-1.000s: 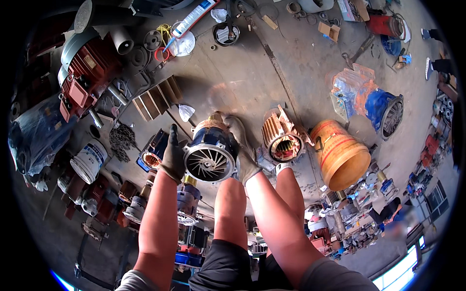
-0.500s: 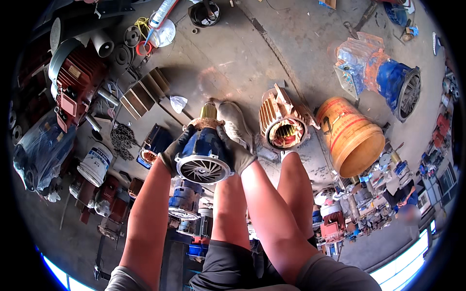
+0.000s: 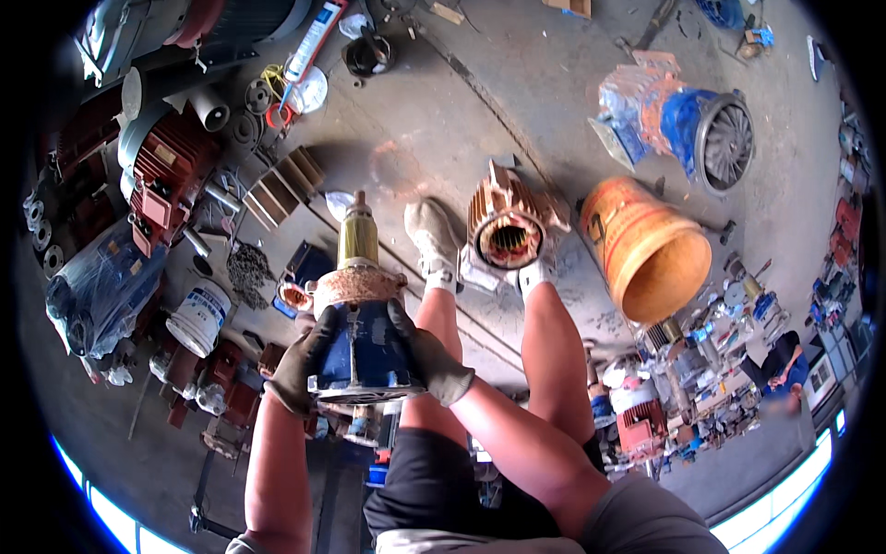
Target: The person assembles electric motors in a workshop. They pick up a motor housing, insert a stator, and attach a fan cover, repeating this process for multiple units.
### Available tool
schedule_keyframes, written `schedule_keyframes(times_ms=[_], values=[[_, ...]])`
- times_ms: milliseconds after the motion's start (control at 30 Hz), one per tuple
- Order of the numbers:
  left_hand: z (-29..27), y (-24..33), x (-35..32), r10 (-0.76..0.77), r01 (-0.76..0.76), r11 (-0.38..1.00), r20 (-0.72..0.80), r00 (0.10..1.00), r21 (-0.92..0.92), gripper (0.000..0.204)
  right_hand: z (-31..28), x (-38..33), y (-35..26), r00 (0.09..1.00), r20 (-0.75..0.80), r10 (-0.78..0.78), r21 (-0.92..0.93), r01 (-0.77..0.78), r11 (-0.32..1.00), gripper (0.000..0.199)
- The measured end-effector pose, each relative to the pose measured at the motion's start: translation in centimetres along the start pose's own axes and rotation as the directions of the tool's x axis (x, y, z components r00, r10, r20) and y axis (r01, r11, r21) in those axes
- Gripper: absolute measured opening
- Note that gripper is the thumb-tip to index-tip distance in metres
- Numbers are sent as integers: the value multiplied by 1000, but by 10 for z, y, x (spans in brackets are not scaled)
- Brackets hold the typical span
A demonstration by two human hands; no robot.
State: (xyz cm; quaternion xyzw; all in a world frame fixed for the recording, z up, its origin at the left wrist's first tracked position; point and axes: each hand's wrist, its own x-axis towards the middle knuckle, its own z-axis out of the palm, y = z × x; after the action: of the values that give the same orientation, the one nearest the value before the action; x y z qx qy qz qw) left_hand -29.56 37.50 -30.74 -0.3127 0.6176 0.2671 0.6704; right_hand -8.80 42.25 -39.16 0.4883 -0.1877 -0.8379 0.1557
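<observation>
Our left hand (image 3: 300, 367) and right hand (image 3: 436, 358) clasp the blue motor part (image 3: 360, 340) between them; right of them, the ribbed housing (image 3: 494, 208) stands separate, not joined.

Blue housing (image 3: 358, 337) painted metal, scuffed; rotor (image 3: 358, 238) smooth metal; orange bucket (image 3: 611, 217) probably matt plastic

Ambient light: moderate; I receive the mid-floor (image 3: 563, 102) in clear, fairly even grey. Bright sources: lower-left window (image 3: 101, 503) and lower-right window (image 3: 780, 499), both burnt white, the left fringed blue. Sheen: pale, along the right forearm (image 3: 517, 443). Dark areas: lower-left floor (image 3: 148, 462); black shorts (image 3: 429, 475), folds nearly lost to me. Focus: blue housing (image 3: 360, 342) legible; distant person (image 3: 789, 369) at right, head smudged. Distortion: fisheye bowing, soft crowded rim, black corners.
</observation>
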Motion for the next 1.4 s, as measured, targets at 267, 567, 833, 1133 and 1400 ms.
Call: schedule_keyframes(times_ms=[267,567,833,1133,1400], values=[[122,-17,-144,74,-67,896,2,997,438,66,-1,-191,47,960,25,-279,-232,277,932,66],[189,-34,-140,-136,98,894,55,989,438,67,-41,-242,70,964,10,-266,146,261,954,79],[215,-42,-112,-102,45,800,62,993,599,62,-72,-242,47,978,14,-209,257,198,946,88],[194,-42,-46,-50,-469,294,503,863,833,67,-98,-217,16,976,49,-211,577,145,804,79],[212,-45,6,-244,163,880,129,961,447,55,-117,-177,2,977,5,-214,673,155,723,78]])
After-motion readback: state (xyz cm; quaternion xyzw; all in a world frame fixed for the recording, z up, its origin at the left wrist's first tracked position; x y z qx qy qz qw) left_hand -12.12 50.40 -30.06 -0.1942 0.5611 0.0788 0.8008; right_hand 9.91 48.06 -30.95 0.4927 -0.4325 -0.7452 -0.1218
